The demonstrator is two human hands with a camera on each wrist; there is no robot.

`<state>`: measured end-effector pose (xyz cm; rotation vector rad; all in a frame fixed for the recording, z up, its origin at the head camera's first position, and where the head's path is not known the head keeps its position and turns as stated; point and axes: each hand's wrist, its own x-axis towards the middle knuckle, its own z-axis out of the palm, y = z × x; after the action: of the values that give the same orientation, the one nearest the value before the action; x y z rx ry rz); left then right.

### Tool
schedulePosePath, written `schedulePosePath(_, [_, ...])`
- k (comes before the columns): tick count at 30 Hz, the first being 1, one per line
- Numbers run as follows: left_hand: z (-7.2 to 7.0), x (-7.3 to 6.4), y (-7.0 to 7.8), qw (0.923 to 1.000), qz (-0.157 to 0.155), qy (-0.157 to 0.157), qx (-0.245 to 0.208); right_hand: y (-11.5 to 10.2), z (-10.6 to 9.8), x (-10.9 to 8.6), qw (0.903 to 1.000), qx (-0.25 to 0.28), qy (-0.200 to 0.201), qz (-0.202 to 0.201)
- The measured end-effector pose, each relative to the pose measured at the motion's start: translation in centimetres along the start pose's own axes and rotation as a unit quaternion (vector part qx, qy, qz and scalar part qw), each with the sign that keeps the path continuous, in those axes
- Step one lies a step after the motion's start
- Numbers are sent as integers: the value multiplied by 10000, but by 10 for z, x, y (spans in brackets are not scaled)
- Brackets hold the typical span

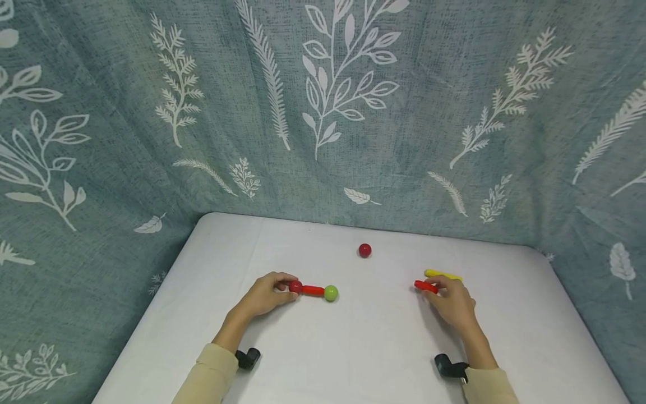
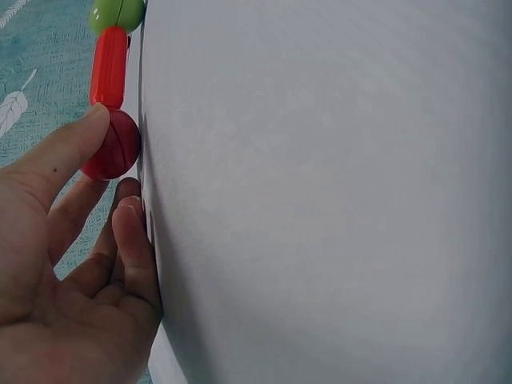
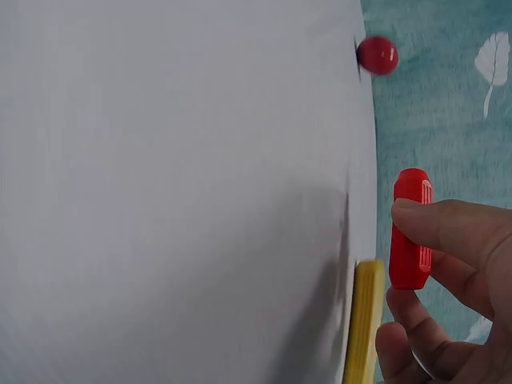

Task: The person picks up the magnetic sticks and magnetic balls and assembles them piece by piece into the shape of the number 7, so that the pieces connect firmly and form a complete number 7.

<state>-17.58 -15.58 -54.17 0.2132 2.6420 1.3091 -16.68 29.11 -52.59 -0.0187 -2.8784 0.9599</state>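
Observation:
My left hand [image 1: 266, 294] pinches a dark red ball [image 2: 117, 146] between thumb and fingers. A short red rod [image 1: 313, 290] joins that ball to a green ball [image 1: 331, 293], making a straight piece that points right. On the other side, my right hand [image 1: 452, 302] holds a second short red rod [image 3: 410, 232], thumb on one face and fingers behind. Just beyond that hand lies a longer yellow rod [image 1: 444, 275], partly covered by the fingers in the head view.
A loose dark red ball [image 1: 365, 250] sits toward the back of the white table [image 1: 373, 348]. Behind the table's far edge hangs a blue-green leaf-patterned cloth [image 1: 282, 185]. Black devices [image 1: 248, 359] are strapped at both wrists.

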Motion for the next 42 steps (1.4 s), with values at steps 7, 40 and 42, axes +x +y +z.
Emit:
schedulePosePath(7, [1,0,0,10000,-55,20,23,-27,14,-11,9992,115,-123,-349])
schedulePosePath(40, [2,0,-1,10000,-61,33,-12,-140,80,-63,9822,680,-1020,-1425])
schedulePosePath(42, [2,0,-1,10000,-51,34,-4,-145,85,-65,9793,687,-1112,-1544])
